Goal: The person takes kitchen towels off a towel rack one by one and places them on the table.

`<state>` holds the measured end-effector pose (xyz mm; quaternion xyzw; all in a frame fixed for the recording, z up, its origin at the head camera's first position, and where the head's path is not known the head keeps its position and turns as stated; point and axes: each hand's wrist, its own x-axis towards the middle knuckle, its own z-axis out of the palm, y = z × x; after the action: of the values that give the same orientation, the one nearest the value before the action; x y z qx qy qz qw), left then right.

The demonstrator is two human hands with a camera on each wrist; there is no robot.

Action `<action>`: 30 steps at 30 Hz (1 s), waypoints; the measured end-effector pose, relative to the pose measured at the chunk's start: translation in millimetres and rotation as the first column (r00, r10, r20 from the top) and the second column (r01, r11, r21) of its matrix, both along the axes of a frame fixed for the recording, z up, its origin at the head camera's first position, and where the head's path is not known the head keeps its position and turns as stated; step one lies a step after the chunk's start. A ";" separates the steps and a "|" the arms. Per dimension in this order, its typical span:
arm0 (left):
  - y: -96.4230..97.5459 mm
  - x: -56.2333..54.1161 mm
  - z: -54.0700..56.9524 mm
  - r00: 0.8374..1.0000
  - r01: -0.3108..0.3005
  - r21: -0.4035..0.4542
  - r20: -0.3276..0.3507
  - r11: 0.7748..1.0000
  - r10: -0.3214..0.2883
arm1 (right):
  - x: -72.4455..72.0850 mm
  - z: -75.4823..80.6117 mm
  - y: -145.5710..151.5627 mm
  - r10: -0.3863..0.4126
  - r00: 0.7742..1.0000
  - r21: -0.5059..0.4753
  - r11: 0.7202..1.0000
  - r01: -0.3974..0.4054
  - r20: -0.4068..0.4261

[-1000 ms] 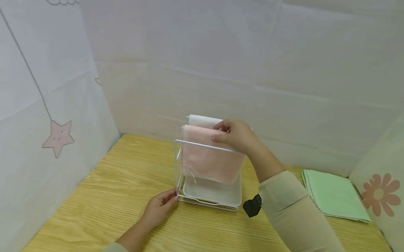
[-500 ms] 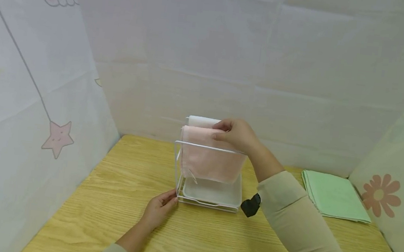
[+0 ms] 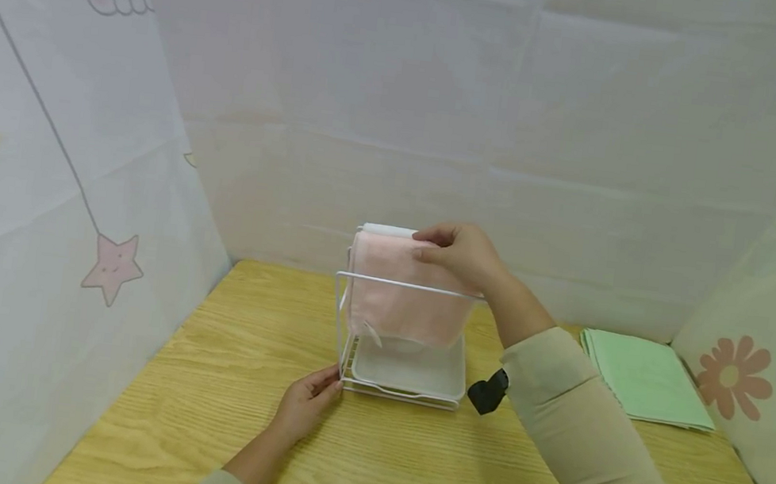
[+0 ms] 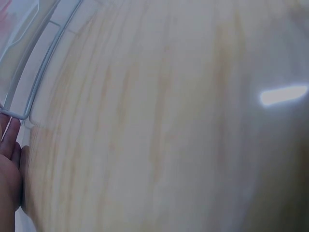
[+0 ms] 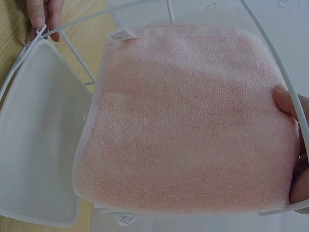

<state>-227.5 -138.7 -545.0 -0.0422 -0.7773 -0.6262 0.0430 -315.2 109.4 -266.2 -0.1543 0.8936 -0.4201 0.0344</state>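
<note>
In the head view, my right hand (image 3: 465,257) pinches the top edge of a folded pink towel (image 3: 410,296), thumb in front and fingers behind. The towel hangs inside a white wire rack (image 3: 398,281), behind its front bar. Its terry face and a small tag show in the right wrist view. A white cloth (image 3: 389,230) hangs just behind it, mostly hidden. My left hand (image 3: 305,404) holds the rack's lower front left corner, with thumb and fingers at the wire. Below the towel, a shallow white tray (image 3: 444,384) sits in the rack's base.
A folded green cloth (image 3: 646,377) lies on the wooden table (image 3: 214,382) at the back right. Printed fabric walls (image 3: 402,116) enclose the table at the back and on both sides. A black device (image 3: 488,392) is at my right wrist.
My right hand has raised the pink towel slightly, and its top edge now covers more of the white cloth behind. My left hand and the rack have stayed in place.
</note>
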 end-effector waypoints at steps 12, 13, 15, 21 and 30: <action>-0.2 0.4 0.7 1.000 0.020 -0.003 0.002 1.000 -0.020 | 0.2 18.7 8.0 -0.014 1.000 -0.009 1.000 0.014 -0.013; -0.1 0.3 0.7 1.000 0.021 -0.001 0.003 1.000 -0.021 | 0.3 20.0 8.4 -0.015 1.000 -0.013 1.000 0.015 -0.012; 0.4 0.1 0.8 1.000 0.019 0.001 0.002 1.000 -0.019 | 1.1 23.1 8.8 -0.018 1.000 -0.021 1.000 0.018 -0.013; 1.5 -1.3 1.6 1.000 0.009 0.005 0.009 1.000 -0.009 | 3.6 33.4 11.2 -0.026 0.998 -0.029 0.999 0.024 -0.049; 0.8 -1.7 -0.1 1.000 0.011 -0.008 -0.006 1.000 -0.011 | 6.0 51.3 16.1 -0.058 0.994 -0.062 0.997 0.053 -0.090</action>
<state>-229.2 -137.9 -545.1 -0.0486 -0.7794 -0.6233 0.0419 -309.2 125.4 -215.0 -0.1496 0.8852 -0.4399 -0.0230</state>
